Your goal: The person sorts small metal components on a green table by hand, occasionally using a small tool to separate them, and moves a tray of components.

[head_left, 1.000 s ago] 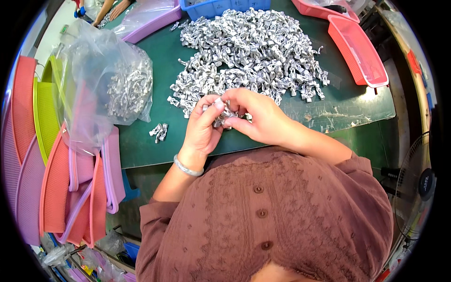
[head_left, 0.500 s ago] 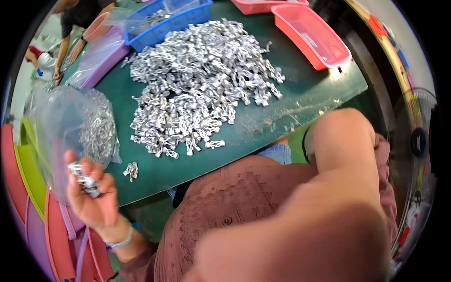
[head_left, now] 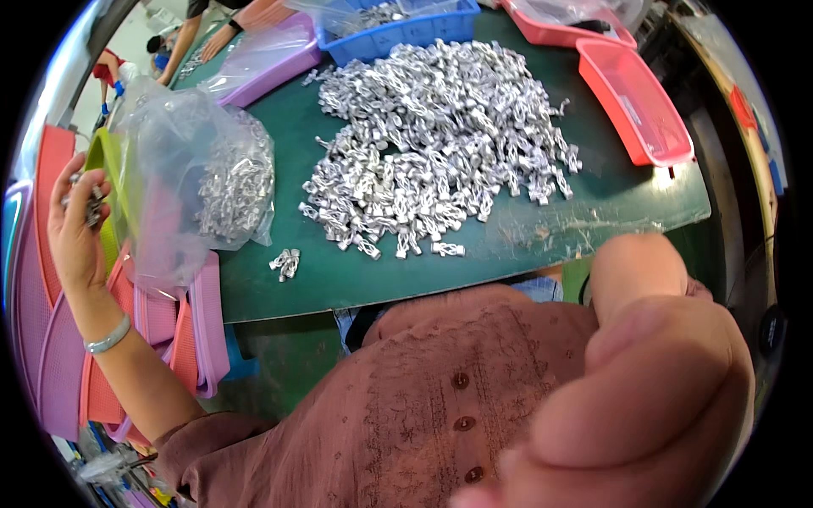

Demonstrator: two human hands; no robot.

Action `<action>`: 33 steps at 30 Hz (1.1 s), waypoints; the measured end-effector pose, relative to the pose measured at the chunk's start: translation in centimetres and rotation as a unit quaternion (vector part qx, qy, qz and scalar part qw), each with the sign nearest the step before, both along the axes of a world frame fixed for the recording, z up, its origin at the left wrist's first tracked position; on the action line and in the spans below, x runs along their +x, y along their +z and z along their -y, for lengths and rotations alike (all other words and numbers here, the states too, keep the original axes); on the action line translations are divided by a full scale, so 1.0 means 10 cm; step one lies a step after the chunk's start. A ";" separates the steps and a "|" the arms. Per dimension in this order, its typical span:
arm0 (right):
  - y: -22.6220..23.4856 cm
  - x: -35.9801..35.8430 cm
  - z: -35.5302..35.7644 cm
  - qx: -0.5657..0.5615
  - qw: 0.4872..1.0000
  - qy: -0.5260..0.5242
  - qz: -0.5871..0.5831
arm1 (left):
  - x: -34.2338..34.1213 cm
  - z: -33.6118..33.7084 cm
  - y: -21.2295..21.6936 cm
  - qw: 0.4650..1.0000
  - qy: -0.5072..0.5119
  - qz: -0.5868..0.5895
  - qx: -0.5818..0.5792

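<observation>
Raised at the far left, my left hand [head_left: 82,229] is closed around several small silver metal clips [head_left: 88,199], partly hidden by its fingers. Beside it a clear plastic bag [head_left: 174,169], with many of the same clips inside, sits at the table's left edge. A large heap of silver clips [head_left: 440,135] covers the middle of the green table [head_left: 339,284]. A few clips [head_left: 286,263] lie apart, near the bag. My right arm is bent up close to the camera; my right hand [head_left: 644,394] looms large and blurred, and its fingers cannot be made out.
Behind the heap stand a blue bin [head_left: 406,35] and a purple tray [head_left: 275,63] with plastic in it. Pink trays [head_left: 635,102] stand at the back right. Coloured trays [head_left: 59,364] are stacked below the table's left edge. A co-worker's arm [head_left: 182,42] shows at the far left.
My left hand has moved up and outward to the left, past the bag, with the clips still in it. The view has shifted, and my right arm stays bent close to the camera.
</observation>
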State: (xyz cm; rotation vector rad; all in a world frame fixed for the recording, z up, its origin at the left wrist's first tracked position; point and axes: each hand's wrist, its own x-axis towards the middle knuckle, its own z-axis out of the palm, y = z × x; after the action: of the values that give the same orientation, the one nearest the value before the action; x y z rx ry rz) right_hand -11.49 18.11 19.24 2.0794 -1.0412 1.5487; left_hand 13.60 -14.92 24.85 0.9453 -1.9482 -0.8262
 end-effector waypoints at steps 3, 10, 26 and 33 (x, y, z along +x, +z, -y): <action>-0.02 0.03 -0.05 0.007 0.999 -0.034 -0.007 | -0.42 0.07 -0.16 0.998 -0.045 0.046 -0.005; 0.05 0.07 -0.06 -0.004 0.999 -0.024 -0.035 | -0.33 0.92 -0.19 0.934 0.006 0.334 -0.129; -0.09 -0.19 -0.18 0.004 0.987 -0.088 -0.134 | -1.17 -1.30 -1.62 0.897 -0.231 0.326 -0.189; -0.26 -0.40 -0.22 0.015 0.982 -0.107 -0.153 | -1.28 -1.39 -2.19 0.897 -0.187 0.369 -0.158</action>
State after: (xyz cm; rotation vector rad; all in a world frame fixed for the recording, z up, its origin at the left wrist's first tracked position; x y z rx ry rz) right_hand -15.49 20.35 16.67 2.0641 -1.1320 1.0768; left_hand 0.85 -1.00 2.91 0.7466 -2.8839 -0.3256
